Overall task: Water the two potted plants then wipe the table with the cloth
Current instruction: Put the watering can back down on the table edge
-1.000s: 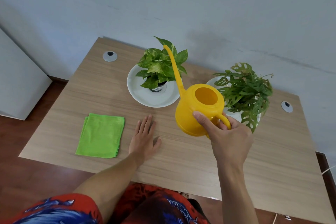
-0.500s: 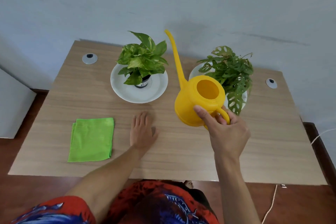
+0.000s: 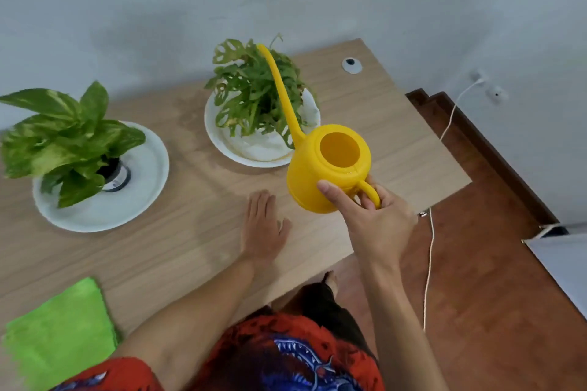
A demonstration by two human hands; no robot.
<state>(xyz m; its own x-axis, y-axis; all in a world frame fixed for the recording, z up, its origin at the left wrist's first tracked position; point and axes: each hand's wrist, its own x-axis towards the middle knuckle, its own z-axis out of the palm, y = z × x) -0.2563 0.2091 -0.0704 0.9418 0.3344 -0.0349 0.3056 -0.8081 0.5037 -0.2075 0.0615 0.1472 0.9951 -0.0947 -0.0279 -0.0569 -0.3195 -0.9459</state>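
My right hand grips the handle of a yellow watering can, held above the wooden table. Its long spout reaches up and left, over the holed-leaf plant on a white plate. A broad-leaf plant in a dark pot stands on another white plate at the left. My left hand rests flat on the table, fingers apart, just left of the can. A folded green cloth lies at the table's near left corner.
A round cable grommet sits in the table's far right corner. A white cable hangs past the right edge over the brown floor. The grey wall runs behind the table. A white panel stands at the right.
The view has swung right. The can's spout, which stood between the two plants, now lies over the holed-leaf plant. My left hand stays flat on the table.
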